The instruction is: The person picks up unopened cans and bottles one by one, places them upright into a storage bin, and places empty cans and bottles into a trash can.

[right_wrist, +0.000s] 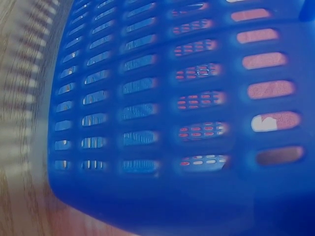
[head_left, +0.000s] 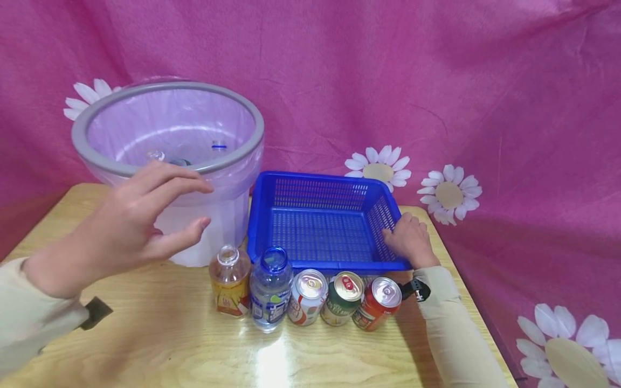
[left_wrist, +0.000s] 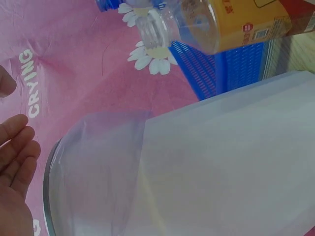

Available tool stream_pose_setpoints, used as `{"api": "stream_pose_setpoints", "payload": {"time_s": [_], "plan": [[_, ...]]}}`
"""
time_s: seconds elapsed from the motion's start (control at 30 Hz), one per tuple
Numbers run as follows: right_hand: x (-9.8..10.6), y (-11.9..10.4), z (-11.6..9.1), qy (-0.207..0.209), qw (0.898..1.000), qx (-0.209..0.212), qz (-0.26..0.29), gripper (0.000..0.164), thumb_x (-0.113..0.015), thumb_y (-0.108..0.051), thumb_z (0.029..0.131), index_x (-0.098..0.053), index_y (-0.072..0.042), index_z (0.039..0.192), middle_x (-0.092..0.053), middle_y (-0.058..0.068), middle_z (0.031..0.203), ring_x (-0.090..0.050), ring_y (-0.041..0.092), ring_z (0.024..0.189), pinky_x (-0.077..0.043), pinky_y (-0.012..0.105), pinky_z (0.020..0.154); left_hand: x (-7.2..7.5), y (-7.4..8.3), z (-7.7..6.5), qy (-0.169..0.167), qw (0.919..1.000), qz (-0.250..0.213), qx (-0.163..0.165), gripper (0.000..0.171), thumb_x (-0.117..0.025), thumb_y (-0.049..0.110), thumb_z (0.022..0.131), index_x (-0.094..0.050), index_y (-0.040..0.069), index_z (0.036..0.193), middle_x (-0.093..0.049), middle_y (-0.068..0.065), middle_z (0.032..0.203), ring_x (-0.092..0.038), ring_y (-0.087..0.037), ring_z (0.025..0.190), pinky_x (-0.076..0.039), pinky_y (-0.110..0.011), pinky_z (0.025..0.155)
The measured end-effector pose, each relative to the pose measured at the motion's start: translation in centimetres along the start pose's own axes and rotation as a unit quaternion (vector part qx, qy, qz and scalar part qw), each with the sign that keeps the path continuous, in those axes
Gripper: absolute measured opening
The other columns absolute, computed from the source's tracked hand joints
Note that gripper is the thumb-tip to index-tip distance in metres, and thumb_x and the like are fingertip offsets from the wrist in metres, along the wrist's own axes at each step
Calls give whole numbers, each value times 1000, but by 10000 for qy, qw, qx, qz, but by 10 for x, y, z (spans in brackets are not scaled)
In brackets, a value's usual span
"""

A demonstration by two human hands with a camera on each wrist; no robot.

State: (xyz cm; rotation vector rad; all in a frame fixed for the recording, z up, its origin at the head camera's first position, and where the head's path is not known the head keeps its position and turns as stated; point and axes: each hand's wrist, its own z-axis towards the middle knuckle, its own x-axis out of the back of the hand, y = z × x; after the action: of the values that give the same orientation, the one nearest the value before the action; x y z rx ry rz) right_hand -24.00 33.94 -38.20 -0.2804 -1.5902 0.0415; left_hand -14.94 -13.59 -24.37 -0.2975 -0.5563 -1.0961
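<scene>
My left hand [head_left: 140,221] is in the air before the lined bin [head_left: 213,215], thumb and fingers spread apart with nothing between them; its fingertips also show in the left wrist view. With my right hand [head_left: 411,238] I grip the right rim of a blue plastic basket [head_left: 315,231], thumb on the inner side. In front of the basket, left to right, stand an orange-labelled bottle [head_left: 230,283], a clear bottle with a blue neck [head_left: 270,291], a white can [head_left: 307,299], a green can [head_left: 342,302] and a red can [head_left: 375,306]. The basket's slotted wall fills the right wrist view.
The bin has a grey rim [head_left: 259,124] and a clear liner, with bottles [head_left: 218,146] inside. Everything stands on a wooden table [head_left: 170,334]. Behind hangs a pink cloth [head_left: 310,81] with white daisies.
</scene>
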Motion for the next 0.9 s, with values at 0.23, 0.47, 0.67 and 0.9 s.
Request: {"api": "stream_pose_setpoints", "payload": {"time_s": [0.23, 0.47, 0.67, 0.9], "plan": [[0, 0, -1, 10, 10000, 15, -13, 58, -54, -35, 99, -44, 17, 124, -56, 37, 115, -53, 50, 108, -46, 61, 98, -6, 3, -5, -40, 9998, -202, -56, 51, -56, 44, 103, -70, -3, 112, -70, -16, 108, -63, -29, 102, -36, -7, 114], [0, -1, -2, 37, 10000, 49, -30, 59, -54, -34, 99, -44, 18, 124, -56, 37, 116, -53, 51, 109, -46, 61, 98, -10, 4, -11, -117, 9997, -228, -35, 53, -55, 47, 103, -70, -3, 113, -71, -15, 110, -64, -28, 104, -37, -7, 115], [-1, 0, -1, 14, 10000, -8, 14, 60, -54, -35, 99, -43, 18, 126, -55, 38, 118, -52, 51, 111, -45, 62, 100, -17, 2, -21, -229, 9996, -184, 0, 60, -53, 51, 103, -67, -5, 119, -71, -19, 113, -65, -32, 106, -35, -10, 118], [0, 0, -1, -11, 10000, -46, 22, 60, -54, -36, 99, -43, 17, 126, -56, 37, 117, -52, 50, 109, -46, 61, 98, -22, 3, -30, -583, 9962, -401, 501, 65, -51, 54, 102, -63, -6, 126, -70, -16, 120, -64, -27, 111, -35, -7, 115]]}}
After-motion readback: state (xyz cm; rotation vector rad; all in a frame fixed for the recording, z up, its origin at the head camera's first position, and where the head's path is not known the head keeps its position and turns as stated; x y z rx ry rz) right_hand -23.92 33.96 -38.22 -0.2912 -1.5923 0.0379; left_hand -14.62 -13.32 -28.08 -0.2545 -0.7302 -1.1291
